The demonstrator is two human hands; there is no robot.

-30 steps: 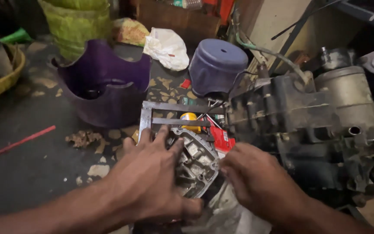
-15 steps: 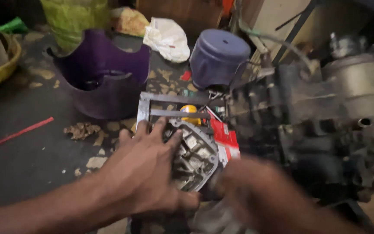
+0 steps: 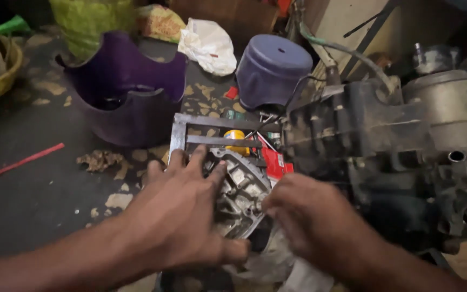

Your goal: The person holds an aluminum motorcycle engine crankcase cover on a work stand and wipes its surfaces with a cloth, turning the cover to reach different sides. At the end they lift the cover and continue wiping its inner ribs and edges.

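Left hand (image 3: 177,216): fingers spread flat on engine cover (image 3: 239,194)
Right hand (image 3: 312,219): grip state cannot be told, touching cover's right edge
Cover: beside engine block (image 3: 385,146), on metal frame (image 3: 212,132)

Two bare forearms enter from the bottom edge of the frame, one from the lower left and one from the lower right, each ending in an ungloved hand. The left hand (image 3: 182,216) shows no ring, watch or band, and its forearm carries no sleeve as far as the frame reaches. The right hand (image 3: 312,221) is slightly blurred, so small marks or grime cannot be told for certain; it too appears unsleeved and without jewellery.
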